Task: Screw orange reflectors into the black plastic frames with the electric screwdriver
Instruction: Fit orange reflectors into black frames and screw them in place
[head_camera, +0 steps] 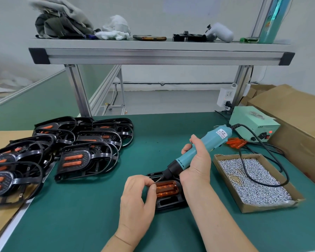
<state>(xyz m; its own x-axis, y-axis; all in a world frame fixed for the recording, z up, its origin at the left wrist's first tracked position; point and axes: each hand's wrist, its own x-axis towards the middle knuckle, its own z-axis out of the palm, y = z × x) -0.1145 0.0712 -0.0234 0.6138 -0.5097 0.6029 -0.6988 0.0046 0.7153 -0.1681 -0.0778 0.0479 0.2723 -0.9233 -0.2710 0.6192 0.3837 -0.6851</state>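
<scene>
A black plastic frame (168,202) lies on the green mat in front of me with an orange reflector (166,189) seated in it. My right hand (198,160) grips the teal electric screwdriver (200,148), tilted so its bit points down-left at the reflector's upper left corner. My left hand (138,197) pinches something small, probably a screw, at the bit's tip (157,180); the screw itself is too small to make out.
A pile of black frames with orange reflectors (71,151) covers the left of the mat. A cardboard tray of silver screws (253,180) sits at the right, the screwdriver's cable across it. Behind are loose orange reflectors (235,142), a green power box (255,124), and cardboard boxes (298,120).
</scene>
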